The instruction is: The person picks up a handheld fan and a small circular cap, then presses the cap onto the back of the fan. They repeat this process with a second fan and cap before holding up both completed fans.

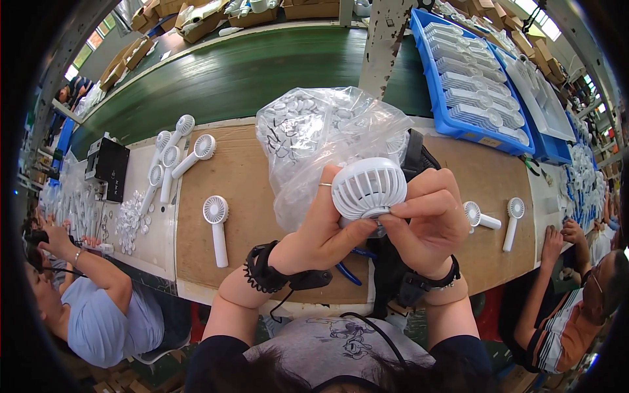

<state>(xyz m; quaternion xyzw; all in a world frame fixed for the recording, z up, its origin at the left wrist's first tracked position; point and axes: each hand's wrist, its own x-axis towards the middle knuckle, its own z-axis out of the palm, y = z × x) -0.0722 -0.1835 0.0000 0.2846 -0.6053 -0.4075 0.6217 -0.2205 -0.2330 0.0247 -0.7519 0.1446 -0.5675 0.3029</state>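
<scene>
A white handheld fan [368,187] is held up over the middle of the table, its slatted round head tilted toward me. My left hand [319,230] is closed around the left side of the head, thumb under the grille's hub. At the hub and the right side, my right hand [429,223] is closed, thumb and forefinger pinched against the fan. Whether a small piece lies between those fingertips is hidden. Behind the fan sits a clear plastic bag [295,154] full of small white round pieces. Blue-handled pliers [348,274] lie below my left hand.
One white fan [216,211] lies to the left; several more lie beyond it beside scattered white discs [133,223]. Two fans [515,209] lie right. Blue trays [452,124] hold white parts at the back right. A green conveyor [229,72] runs behind. Co-workers sit on both sides.
</scene>
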